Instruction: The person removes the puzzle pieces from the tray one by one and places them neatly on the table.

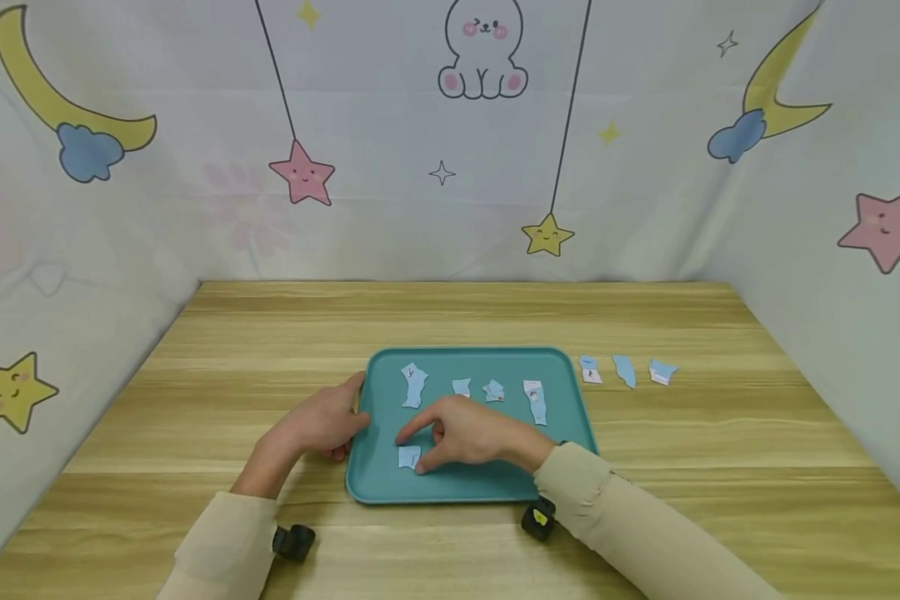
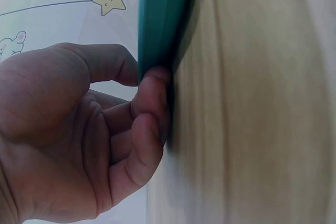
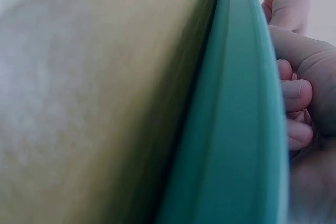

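A teal tray lies on the wooden table, with several torn pieces of light-blue and white printed paper on it. My left hand grips the tray's left rim; in the left wrist view its thumb is at the rim and its fingers curl against the underside. My right hand is over the tray, thumb and index finger spread around a small paper piece near the front left. The thumb tip touches that piece's right edge. In the right wrist view the tray wall hides the paper, and the other fingers are curled.
Farther back on the tray lie a long paper piece, two small ones and a strip. Three more scraps lie on the table to the tray's right. A patterned curtain surrounds the table.
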The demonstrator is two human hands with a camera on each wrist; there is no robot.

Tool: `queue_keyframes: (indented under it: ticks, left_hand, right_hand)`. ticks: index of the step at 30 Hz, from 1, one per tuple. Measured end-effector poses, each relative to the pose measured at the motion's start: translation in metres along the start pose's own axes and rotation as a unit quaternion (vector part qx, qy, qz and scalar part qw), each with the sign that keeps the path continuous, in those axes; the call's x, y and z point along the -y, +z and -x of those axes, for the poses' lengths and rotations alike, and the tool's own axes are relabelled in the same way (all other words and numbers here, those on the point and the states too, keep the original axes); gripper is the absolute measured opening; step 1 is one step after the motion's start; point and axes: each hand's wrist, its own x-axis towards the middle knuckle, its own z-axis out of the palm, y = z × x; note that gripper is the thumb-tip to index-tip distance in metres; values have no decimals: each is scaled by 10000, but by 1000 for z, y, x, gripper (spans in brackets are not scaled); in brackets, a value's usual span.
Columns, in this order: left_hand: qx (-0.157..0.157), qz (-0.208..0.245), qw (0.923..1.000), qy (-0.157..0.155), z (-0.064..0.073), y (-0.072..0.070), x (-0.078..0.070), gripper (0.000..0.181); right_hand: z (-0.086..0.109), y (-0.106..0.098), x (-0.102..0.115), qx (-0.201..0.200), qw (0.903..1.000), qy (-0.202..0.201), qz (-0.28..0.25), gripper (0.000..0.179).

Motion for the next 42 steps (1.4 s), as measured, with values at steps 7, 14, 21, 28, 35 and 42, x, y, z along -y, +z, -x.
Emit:
queue_keyframes:
  ticks: [7,14,21,28,35,42]
  left_hand:
    - [1,41,10000,4,0,-1,0,75]
    - [23,23,10000,-46,0,-1,1,76]
    - [33,42,9999,-98,-1,0,1,76]
    - [10,25,9999,-98,0,0,1,77]
    - [-20,44,10000,-50,0,0,0,76]
    - [-8,36,10000,-41,0,1,0,76]
  right_hand:
    - [0,0,2,57,9999,-33,90,33]
    - [-1,1,3,39,9999,-76,145,30]
    - [2,-1,-2,12,9996,-132,-236,29]
    - [7,-6,-4,17,9987,-177,-471,30]
    - [14,-14,-8,5,9978,-136,-646,30]
    - [25,-23,-13,-133,9973,-157,-709,30]
